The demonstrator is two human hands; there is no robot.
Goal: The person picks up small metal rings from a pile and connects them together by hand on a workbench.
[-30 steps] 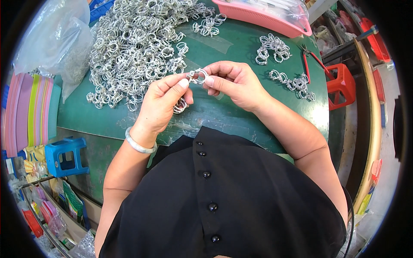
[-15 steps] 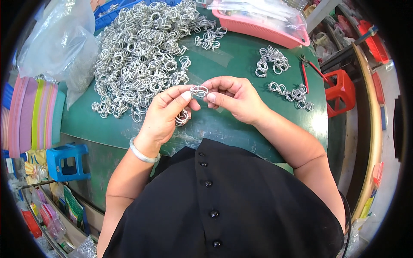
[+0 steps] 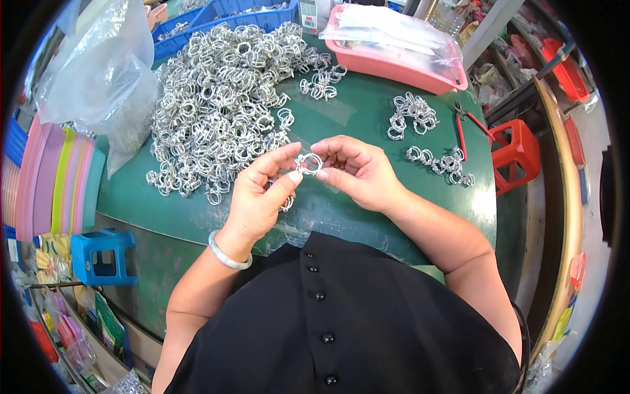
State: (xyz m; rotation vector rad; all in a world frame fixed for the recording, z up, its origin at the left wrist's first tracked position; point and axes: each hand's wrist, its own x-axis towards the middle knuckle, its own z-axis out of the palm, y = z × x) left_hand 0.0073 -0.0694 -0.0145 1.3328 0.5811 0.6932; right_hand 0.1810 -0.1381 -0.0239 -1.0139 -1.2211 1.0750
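Over the near part of the green table, my left hand (image 3: 257,197) pinches a silvery double-wire hose clamp (image 3: 314,160) between thumb and fingers. The fingertips of my right hand (image 3: 364,172) close on the clamp's other side, so both hands hold it. Its round opening faces up toward me. A second clamp (image 3: 288,201) shows partly below the left fingers; the hand hides the rest. Beyond my left hand lies a big heap of similar clamps (image 3: 213,108). To the right are two small clusters, one farther away (image 3: 413,115) and one nearer (image 3: 446,163).
Red-handled pliers (image 3: 461,134) lie by the table's right edge. A pink basket (image 3: 400,65) with plastic bags stands at the back, beside a blue divided tray (image 3: 197,27). A clear plastic bag (image 3: 98,79) and stacked coloured basins (image 3: 62,184) are left. Blue (image 3: 104,256) and red (image 3: 516,154) stools flank the table.
The clamp between my hands has turned from a narrow side view to showing its round opening. My fingers have shifted slightly around it. The whole view has moved a little too.
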